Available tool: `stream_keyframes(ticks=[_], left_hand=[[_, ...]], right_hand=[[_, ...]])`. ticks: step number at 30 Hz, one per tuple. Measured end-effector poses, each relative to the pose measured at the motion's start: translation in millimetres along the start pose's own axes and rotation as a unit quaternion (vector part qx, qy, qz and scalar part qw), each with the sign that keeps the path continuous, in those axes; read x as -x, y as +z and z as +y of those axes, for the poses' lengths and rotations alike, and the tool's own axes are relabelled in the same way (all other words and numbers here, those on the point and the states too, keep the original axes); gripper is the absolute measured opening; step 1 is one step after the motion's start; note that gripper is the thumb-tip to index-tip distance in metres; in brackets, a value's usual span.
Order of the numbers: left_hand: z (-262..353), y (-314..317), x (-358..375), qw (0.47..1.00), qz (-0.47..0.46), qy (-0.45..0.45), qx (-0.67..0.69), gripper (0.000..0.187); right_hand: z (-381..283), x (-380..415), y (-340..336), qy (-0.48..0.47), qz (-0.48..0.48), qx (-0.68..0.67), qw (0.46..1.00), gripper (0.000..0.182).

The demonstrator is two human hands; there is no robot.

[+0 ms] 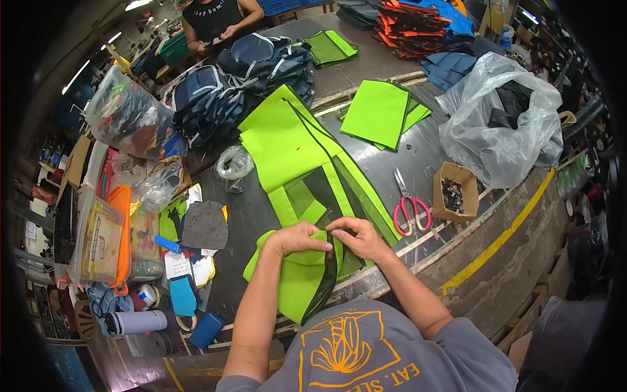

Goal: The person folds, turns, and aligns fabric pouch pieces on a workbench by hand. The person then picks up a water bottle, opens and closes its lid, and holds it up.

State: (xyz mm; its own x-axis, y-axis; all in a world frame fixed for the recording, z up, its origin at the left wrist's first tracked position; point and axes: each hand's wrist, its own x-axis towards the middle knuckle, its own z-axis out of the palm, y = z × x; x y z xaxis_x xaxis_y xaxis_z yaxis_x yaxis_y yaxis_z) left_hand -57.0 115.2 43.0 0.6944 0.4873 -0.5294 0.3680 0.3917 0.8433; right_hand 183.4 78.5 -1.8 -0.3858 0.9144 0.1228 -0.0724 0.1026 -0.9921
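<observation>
Both of my hands meet at the near edge of the table over a lime-green fabric piece with black trim (302,279). My left hand (299,239) pinches its black edge between thumb and fingers. Just beside it, my right hand (357,236) is closed on the same dark edge; whether a small part sits between the fingertips I cannot make out. More lime-green panels with black mesh (290,157) lie spread beyond my hands. To the right rest scissors with red handles (413,212), blades pointing away, next to a small cardboard box of little dark parts (456,193).
Stacked green panels (375,114) lie farther back, near a clear plastic bag (486,130). Dark blue fabric bundles (241,81) stand at the back left. A tape roll (234,163), plastic bins (98,238) and a grey bottle (136,323) line the left. Another person (221,23) stands across the table.
</observation>
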Motion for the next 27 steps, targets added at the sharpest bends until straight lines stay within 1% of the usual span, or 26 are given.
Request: stream_keyframes(ticks=[1, 7, 10, 21, 22, 25, 27], left_hand=[[3, 1, 1, 1.0, 0.005, 0.0, -0.004, 0.023], [1, 2, 0, 0.998, 0.042, -0.01, -0.05, 0.022], [3, 5, 3, 0.999, 0.047, -0.01, -0.011, 0.022], [0, 6, 2, 0.998, 0.059, -0.002, -0.001, 0.019], [0, 6, 2, 0.998, 0.061, 0.0, -0.002, 0.019], [-4, 5, 1, 0.998, 0.059, 0.006, 0.011, 0.019], [-4, 4, 1, 0.998, 0.059, 0.01, 0.016, 0.02]], right_hand=[[0, 0, 0, -0.012, 0.004, -0.001, 1.0, 0.017], [-5, 0, 2, -0.008, 0.014, 0.003, 1.0, 0.017], [-9, 0, 2, -0.01, 0.02, 0.02, 1.0, 0.017], [-13, 0, 1, 0.02, -0.015, 0.01, 1.0, 0.017], [-14, 0, 0, 0.02, -0.015, 0.01, 1.0, 0.017], [-14, 2, -3, 0.004, -0.04, 0.07, 0.997, 0.017], [-12, 1, -2, -0.003, -0.027, 0.056, 0.998, 0.017]])
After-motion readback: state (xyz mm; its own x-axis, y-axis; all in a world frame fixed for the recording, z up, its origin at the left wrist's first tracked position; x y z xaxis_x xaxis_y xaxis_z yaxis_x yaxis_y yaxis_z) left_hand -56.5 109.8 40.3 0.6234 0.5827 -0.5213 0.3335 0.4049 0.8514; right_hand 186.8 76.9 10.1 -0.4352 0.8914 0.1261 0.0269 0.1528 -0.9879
